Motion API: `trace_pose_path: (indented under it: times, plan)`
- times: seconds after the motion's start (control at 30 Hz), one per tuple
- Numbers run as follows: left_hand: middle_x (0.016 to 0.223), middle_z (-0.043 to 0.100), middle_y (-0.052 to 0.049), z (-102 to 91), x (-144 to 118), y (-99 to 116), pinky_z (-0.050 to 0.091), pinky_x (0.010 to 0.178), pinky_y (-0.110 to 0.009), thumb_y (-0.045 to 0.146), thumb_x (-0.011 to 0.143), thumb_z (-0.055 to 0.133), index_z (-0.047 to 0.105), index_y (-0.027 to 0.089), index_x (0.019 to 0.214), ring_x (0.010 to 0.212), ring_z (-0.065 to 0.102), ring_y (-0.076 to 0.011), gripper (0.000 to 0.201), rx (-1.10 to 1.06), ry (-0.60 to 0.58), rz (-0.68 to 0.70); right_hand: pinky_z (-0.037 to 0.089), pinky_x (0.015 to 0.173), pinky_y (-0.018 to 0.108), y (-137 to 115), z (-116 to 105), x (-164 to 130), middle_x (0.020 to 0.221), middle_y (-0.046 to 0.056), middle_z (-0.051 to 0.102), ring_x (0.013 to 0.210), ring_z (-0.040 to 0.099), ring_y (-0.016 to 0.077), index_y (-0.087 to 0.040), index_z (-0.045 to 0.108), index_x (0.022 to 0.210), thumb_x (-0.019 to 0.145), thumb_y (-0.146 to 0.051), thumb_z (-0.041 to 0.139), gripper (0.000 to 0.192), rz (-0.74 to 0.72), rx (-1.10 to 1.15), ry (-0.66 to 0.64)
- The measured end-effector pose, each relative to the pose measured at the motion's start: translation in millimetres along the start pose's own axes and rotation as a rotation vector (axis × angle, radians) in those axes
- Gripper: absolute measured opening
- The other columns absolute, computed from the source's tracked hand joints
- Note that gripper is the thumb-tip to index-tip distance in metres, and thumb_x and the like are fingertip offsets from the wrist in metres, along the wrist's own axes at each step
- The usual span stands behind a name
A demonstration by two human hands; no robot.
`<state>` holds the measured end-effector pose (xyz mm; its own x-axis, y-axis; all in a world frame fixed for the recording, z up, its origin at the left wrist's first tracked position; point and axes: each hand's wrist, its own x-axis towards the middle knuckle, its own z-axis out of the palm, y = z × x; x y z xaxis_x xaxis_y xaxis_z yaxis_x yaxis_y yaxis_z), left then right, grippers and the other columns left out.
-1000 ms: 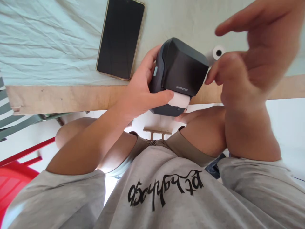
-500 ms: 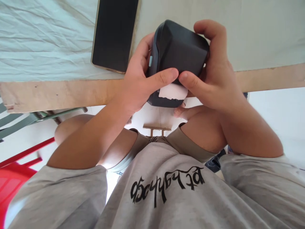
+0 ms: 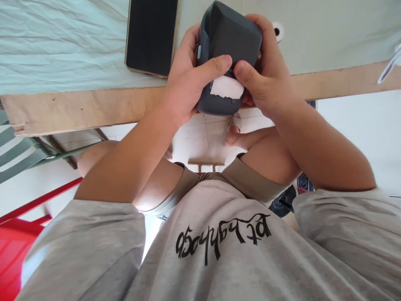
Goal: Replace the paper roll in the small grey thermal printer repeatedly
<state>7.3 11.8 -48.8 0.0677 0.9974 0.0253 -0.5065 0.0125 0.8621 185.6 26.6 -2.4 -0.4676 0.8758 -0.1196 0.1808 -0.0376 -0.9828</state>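
Between both hands is a dark, rounded portable label printer, held over the table's near edge. A torn strip of white paper sticks out of its slot on the side toward me. My left hand wraps its left side, thumb lying on top by the slot. Around the right side curls my right hand, its thumb tip close to the left one. The fingers beneath the printer are mostly hidden.
A dark-screened phone lies left of the printer on the pale cloth. Behind my right hand is a small white roll. A white strip lies at the far right. The wooden table edge runs across; a red stool stands lower left.
The printer and both hands sit higher in view, and the table edge has shifted up too. My right index finger has closed down along the printer's side. The white roll and strip now show.
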Motion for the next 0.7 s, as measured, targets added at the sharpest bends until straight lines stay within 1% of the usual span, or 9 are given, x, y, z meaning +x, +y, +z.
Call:
trace_pose_path:
  times: [0.1, 0.17, 0.27, 0.33, 0.37, 0.47, 0.53, 0.63, 0.7]
  plan:
    - [0.099, 0.07, 0.002, 2.1, 3.1, 3.1, 0.055, 0.07, -0.035, 0.03, 0.068, 0.086, 0.066, 0.028, 0.1, 0.097, 0.067, -0.022, 0.037, 0.018, 0.043, -0.027, 0.045, 0.049, 0.023, 6.1, 0.6, 5.3, 0.139, 0.008, 0.055, 0.09, 0.062, 0.0111, -0.027, 0.03, 0.139, 0.075, -0.072, 0.073, 0.089, -0.061, -0.015, 0.027]
    - [0.097, 0.072, 0.002, 0.7, 7.2, 3.9, 0.054, 0.065, -0.035, 0.031, 0.061, 0.09, 0.068, 0.031, 0.096, 0.091, 0.065, -0.0211, 0.042, 0.045, 0.047, -0.054, 0.052, 0.059, 0.026, 10.5, 0.1, 8.0, 0.138, 0.007, 0.055, 0.1, 0.063, 0.015, -0.029, 0.031, 0.134, 0.075, -0.073, 0.071, 0.084, -0.103, -0.044, 0.046]
    - [0.093, 0.072, 0.003, -2.5, 13.2, 3.6, 0.053, 0.066, -0.035, 0.034, 0.051, 0.096, 0.07, 0.032, 0.093, 0.089, 0.062, -0.0206, 0.049, 0.083, 0.022, -0.072, 0.061, 0.087, 0.034, 18.2, -1.2, 10.5, 0.137, 0.006, 0.056, 0.119, 0.061, 0.0204, -0.031, 0.034, 0.13, 0.075, -0.073, 0.069, 0.077, -0.159, -0.095, 0.086]
    - [0.094, 0.072, 0.003, -2.7, 15.1, 3.4, 0.054, 0.07, -0.036, 0.034, 0.055, 0.095, 0.07, 0.032, 0.094, 0.09, 0.061, -0.0206, 0.046, 0.087, 0.003, -0.064, 0.058, 0.107, 0.037, 23.2, -1.7, 11.5, 0.136, 0.005, 0.057, 0.122, 0.06, 0.0202, -0.031, 0.035, 0.13, 0.076, -0.072, 0.065, 0.074, -0.195, -0.123, 0.122]
    - [0.094, 0.072, 0.003, -1.7, 15.1, 3.4, 0.054, 0.071, -0.036, 0.033, 0.057, 0.093, 0.069, 0.032, 0.094, 0.09, 0.061, -0.0206, 0.044, 0.085, -0.008, -0.062, 0.056, 0.112, 0.036, 25.3, -1.7, 11.7, 0.135, 0.004, 0.057, 0.121, 0.061, 0.0194, -0.031, 0.035, 0.131, 0.077, -0.071, 0.064, 0.073, -0.208, -0.136, 0.135]
    - [0.095, 0.069, 0.001, 4.0, 11.6, 4.5, 0.054, 0.071, -0.035, 0.027, 0.066, 0.086, 0.067, 0.03, 0.096, 0.087, 0.06, -0.0197, 0.035, 0.069, -0.017, -0.053, 0.052, 0.116, 0.035, 29.4, -1.4, 11.7, 0.135, 0.001, 0.058, 0.121, 0.062, 0.0172, -0.033, 0.034, 0.133, 0.084, -0.065, 0.058, 0.063, -0.214, -0.173, 0.155]
    - [0.096, 0.067, 0.0, 8.5, 7.8, 5.6, 0.054, 0.071, -0.034, 0.023, 0.074, 0.08, 0.065, 0.027, 0.099, 0.086, 0.061, -0.0186, 0.029, 0.057, 0.0, -0.035, 0.052, 0.116, 0.036, 30.6, -0.9, 11.5, 0.136, 0.001, 0.058, 0.122, 0.062, 0.017, -0.033, 0.032, 0.134, 0.085, -0.064, 0.056, 0.063, -0.201, -0.195, 0.158]
    - [0.095, 0.065, -0.001, 12.4, 4.3, 6.6, 0.056, 0.071, -0.032, 0.021, 0.079, 0.076, 0.064, 0.025, 0.101, 0.085, 0.063, -0.018, 0.026, 0.042, 0.013, -0.022, 0.051, 0.116, 0.04, 31.3, -0.5, 11.3, 0.138, 0.005, 0.057, 0.121, 0.061, 0.0184, -0.025, 0.027, 0.141, 0.081, -0.077, 0.051, 0.083, -0.195, -0.213, 0.155]
    - [0.093, 0.066, -0.001, 12.1, 4.6, 5.8, 0.055, 0.068, -0.032, 0.02, 0.078, 0.077, 0.064, 0.024, 0.1, 0.084, 0.065, -0.0184, 0.026, 0.035, 0.011, -0.017, 0.048, 0.121, 0.037, 30.9, -0.6, 10.8, 0.143, 0.006, 0.053, 0.128, 0.058, 0.0179, -0.024, 0.024, 0.143, 0.081, -0.082, 0.048, 0.088, -0.189, -0.225, 0.133]
